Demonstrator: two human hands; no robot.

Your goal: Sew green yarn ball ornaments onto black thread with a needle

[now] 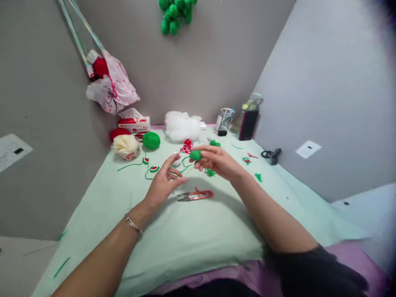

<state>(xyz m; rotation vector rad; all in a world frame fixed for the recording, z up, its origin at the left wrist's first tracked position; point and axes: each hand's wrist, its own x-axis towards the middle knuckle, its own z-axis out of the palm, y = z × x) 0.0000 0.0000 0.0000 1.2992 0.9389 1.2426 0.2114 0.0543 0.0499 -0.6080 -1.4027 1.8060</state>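
Note:
My right hand (218,161) pinches a small green crocheted piece (195,155) above the middle of the table. A green yarn strand (185,165) hangs by it, between my two hands. My left hand (164,181) is held a little to the left, thumb and fingers apart, with nothing in its grasp. Just behind its fingertips shows a small white round thing (176,159), partly hidden. Orange-handled thread snips (195,195) lie in front of both hands, with a bit of red yarn on them. Behind my right hand is a red tangle of yarn (187,146).
White stuffing (183,126), a green yarn ball (151,140), cream yarn (126,146) and a tissue box (134,124) stand along the back. Small watermelon-like crocheted pieces (154,169) lie at left. A glass cup (224,119), dark box (248,125) and black cable (272,156) are at right.

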